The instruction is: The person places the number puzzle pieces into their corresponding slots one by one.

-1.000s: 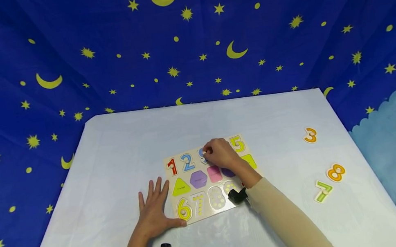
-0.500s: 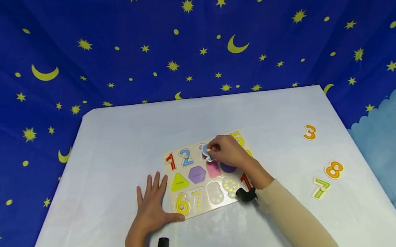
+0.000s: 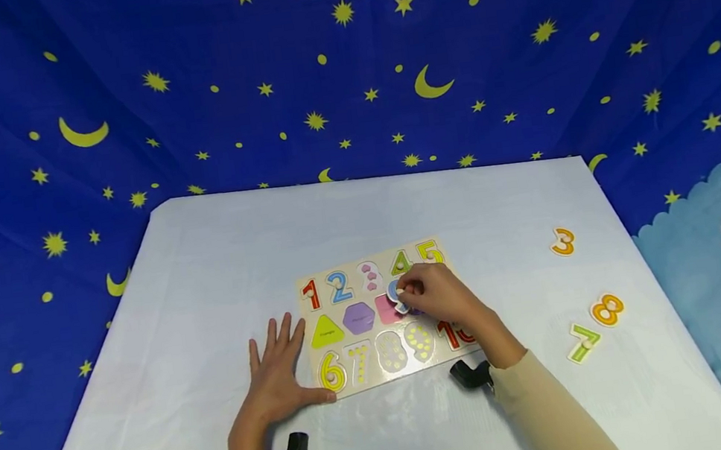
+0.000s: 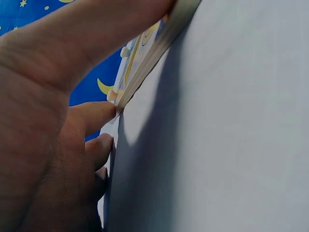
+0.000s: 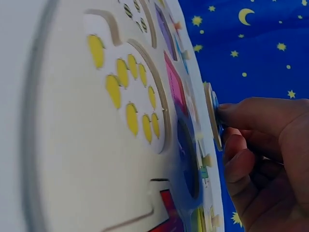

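A wooden number puzzle board point(image 3: 380, 383) lies in the middle of the table in the head view. My right hand point(image 3: 439, 292) pinches a blue number 9 piece point(image 3: 393, 292) by its knob, above the board's middle row near the pink square. The right wrist view shows this piece point(image 5: 211, 116) raised off the board, thumb and finger on it. My left hand point(image 3: 279, 377) is spread at the board's left side, the thumb at the lower left corner and the fingertips by the left edge. In the left wrist view the fingers point(image 4: 99, 116) touch the board's side.
A loose orange 3 point(image 3: 563, 241), an orange 8 point(image 3: 608, 310) and a green 7 point(image 3: 583, 342) lie on the table at right. The recesses for 3 point(image 3: 370, 276), 7 point(image 3: 359, 363), 8 point(image 3: 392, 351) and 9 point(image 3: 420, 341) show their printed bottoms.
My right hand has lifted the blue 9 from over the 3 recess and carried it right and nearer to me, uncovering that recess and the green 4. The left hand stays at the board.
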`<state>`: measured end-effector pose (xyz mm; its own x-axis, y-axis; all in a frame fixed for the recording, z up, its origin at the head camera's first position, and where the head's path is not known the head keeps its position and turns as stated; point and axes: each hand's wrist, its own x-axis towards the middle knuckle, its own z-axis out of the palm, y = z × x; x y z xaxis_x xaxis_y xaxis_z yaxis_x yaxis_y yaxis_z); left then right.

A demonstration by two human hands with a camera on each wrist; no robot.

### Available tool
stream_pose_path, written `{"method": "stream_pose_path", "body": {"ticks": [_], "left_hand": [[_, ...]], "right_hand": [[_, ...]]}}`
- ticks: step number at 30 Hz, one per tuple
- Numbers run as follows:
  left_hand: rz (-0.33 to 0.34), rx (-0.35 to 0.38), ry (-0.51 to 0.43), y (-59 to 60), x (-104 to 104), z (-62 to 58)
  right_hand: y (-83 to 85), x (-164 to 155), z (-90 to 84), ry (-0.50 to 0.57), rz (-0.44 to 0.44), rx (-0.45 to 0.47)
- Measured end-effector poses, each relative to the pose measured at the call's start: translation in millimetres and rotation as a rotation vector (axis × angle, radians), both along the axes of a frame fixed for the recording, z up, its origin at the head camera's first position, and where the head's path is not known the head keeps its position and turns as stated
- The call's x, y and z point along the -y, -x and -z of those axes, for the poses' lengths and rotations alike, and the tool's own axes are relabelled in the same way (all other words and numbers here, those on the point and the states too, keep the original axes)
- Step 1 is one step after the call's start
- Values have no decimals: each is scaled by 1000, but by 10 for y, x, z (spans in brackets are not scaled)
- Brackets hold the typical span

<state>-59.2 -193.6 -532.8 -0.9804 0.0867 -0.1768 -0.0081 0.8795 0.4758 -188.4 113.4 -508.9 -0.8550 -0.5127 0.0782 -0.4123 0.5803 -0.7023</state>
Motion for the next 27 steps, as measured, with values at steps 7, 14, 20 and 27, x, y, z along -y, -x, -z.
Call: {"method": "stream_pose_path", "body": {"ticks": [7,14,20,27], "left_hand": [[-1,-1,-2,3,4,12],[-1,9,5,5,3,29],[0,2,0,7,-6,29],[0,3,6,5,-3,40]], "right_hand": [[-111,-84,17,1,-29,6],[-221,-168,-1,-13,-62,14],[-318,-244,45,-5,-113,36],[-435,-294,89,-25,-145,18]]}}
